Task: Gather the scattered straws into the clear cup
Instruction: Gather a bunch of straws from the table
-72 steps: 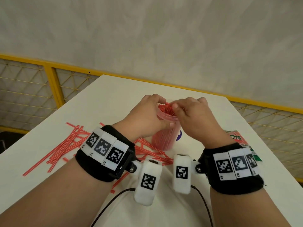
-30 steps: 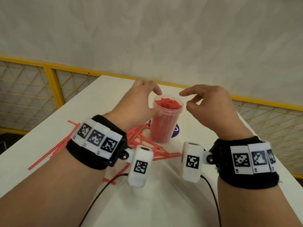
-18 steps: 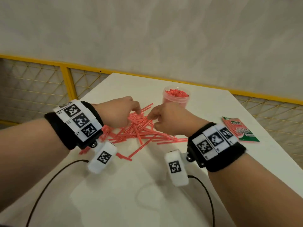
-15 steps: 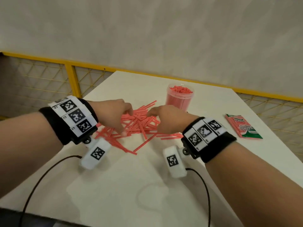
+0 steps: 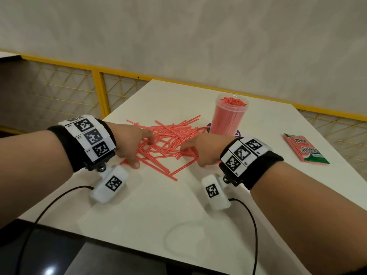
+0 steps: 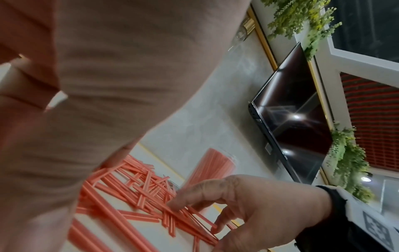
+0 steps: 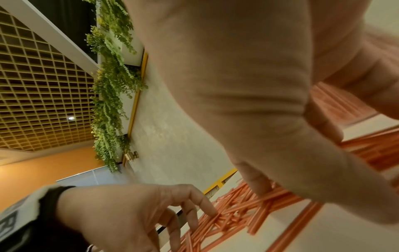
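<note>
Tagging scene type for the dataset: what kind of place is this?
Probably a cafe or restaurant interior: a white table beside a yellow mesh railing, a dark wall-mounted screen, and hanging green plants below a gridded ceiling.

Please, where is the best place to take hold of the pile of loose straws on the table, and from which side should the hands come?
Probably at the two outer flanks of the loose straws, one hand per side, pressing inward. They lie flat and crisscrossed on the table, so squeezing aligns them into a bundle. The left hand and right hand already touch opposite sides; the clear cup stands behind.
</note>
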The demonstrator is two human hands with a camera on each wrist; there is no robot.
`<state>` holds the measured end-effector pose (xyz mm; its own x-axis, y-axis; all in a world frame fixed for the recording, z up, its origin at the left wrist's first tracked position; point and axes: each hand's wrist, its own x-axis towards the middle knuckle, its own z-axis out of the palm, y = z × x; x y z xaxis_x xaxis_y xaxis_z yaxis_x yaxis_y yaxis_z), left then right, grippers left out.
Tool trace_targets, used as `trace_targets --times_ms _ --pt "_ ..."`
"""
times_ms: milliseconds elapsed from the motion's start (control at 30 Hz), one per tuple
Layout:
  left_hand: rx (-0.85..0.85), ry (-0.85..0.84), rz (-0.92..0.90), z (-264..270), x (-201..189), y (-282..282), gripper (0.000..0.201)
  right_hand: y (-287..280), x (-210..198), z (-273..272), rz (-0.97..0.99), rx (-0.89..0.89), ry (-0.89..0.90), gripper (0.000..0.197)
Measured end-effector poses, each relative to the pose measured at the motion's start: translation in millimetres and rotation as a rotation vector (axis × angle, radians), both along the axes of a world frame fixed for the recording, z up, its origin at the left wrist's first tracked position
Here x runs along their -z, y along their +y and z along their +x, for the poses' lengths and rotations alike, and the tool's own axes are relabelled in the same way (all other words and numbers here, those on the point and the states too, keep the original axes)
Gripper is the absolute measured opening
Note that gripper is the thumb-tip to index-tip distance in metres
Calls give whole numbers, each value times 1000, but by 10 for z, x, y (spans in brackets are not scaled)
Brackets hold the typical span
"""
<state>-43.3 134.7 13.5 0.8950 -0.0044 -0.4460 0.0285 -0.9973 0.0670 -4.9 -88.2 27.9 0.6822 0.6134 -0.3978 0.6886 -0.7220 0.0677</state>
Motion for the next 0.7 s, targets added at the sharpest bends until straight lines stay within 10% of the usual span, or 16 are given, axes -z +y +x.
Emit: trace_targets --times_ms 533,700 --pt "82 -109 -275 -18 65 -505 48 -552 -76 -31 249 84 53 54" --pt "-40 -235 -93 47 24 -151 46 -637 -30 -69 210 115 77 40"
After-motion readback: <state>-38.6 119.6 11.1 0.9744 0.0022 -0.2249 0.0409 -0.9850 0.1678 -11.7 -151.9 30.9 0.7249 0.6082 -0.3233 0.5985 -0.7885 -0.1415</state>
